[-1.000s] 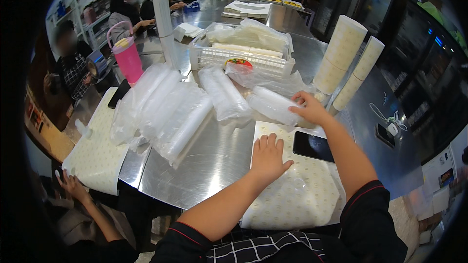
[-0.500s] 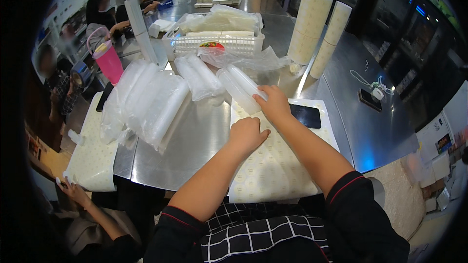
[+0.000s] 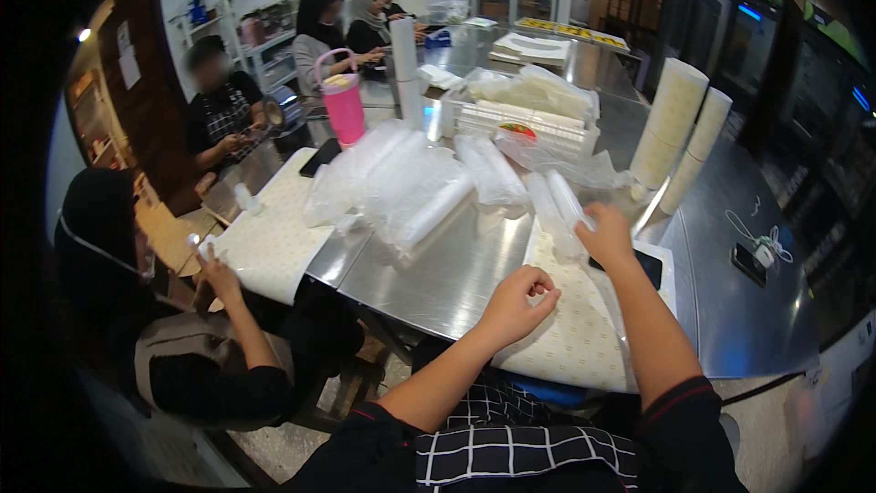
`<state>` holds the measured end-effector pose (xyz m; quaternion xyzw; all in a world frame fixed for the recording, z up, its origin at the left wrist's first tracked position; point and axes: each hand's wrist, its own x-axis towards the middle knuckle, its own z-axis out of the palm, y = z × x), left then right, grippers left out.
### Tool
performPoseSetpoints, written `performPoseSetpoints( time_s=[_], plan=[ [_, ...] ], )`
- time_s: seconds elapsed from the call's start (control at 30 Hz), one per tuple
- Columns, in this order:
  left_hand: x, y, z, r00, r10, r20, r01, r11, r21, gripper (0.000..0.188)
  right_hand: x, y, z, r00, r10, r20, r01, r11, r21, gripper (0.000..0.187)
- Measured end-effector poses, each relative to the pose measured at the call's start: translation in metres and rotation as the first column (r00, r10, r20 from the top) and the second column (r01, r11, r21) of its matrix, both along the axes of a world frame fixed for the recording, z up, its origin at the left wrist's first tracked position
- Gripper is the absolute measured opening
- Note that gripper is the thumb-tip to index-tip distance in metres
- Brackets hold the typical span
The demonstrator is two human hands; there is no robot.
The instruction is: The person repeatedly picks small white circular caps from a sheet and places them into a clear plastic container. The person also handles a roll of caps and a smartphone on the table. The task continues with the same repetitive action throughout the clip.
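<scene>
Across the frame's middle runs a steel table (image 3: 401, 281). Right of centre, our right hand (image 3: 607, 236) touches a clear plastic bundle (image 3: 549, 207); whether its fingers pinch it, we cannot tell. Our left hand (image 3: 514, 308), fingers loosely curled together, is over the patterned sheet (image 3: 570, 349). Slick plastic could slide from a light grip; our forearm could nudge the phone (image 3: 649, 268).

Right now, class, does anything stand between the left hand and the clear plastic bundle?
Nothing visible: only the patterned sheet lies beneath the gap from left hand to clear plastic bundle. The right hand is at the bundle's right side; the black phone lies farther right.
</scene>
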<state>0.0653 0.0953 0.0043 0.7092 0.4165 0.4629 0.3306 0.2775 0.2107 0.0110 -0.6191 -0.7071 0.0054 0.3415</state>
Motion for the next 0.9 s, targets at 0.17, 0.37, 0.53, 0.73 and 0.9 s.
performPoseSetpoints(
  time_s=[0.17,0.37,0.53,0.73,0.9],
  plan=[
    [-0.015,-0.033,0.012,0.988,0.041,0.149,-0.039,0.999,-0.021,0.047,0.004,-0.096,0.019,0.65,-0.015,-0.759,-0.469,0.778,-0.417,0.027],
    [0.035,-0.062,0.005,0.949,-0.306,0.076,0.296,0.948,0.119,0.071,-0.037,-0.184,-0.011,-0.075,-0.373,-0.925,-0.556,0.785,-0.272,0.041],
    [0.043,-0.089,-0.009,0.95,-0.188,0.249,0.227,0.964,-0.139,0.037,-0.015,-0.216,-0.015,-0.189,-0.333,-0.924,-0.8,0.598,-0.053,0.066],
    [0.02,-0.108,-0.002,0.914,-0.114,0.39,0.24,0.926,-0.292,0.057,-0.034,-0.263,-0.015,0.535,0.456,-0.711,-0.535,0.834,0.132,0.076],
    [0.026,-0.122,0.004,0.974,-0.152,0.167,0.168,0.982,-0.082,0.038,-0.019,-0.264,-0.031,0.59,0.514,-0.622,-0.598,0.796,0.091,0.067]
  ],
)
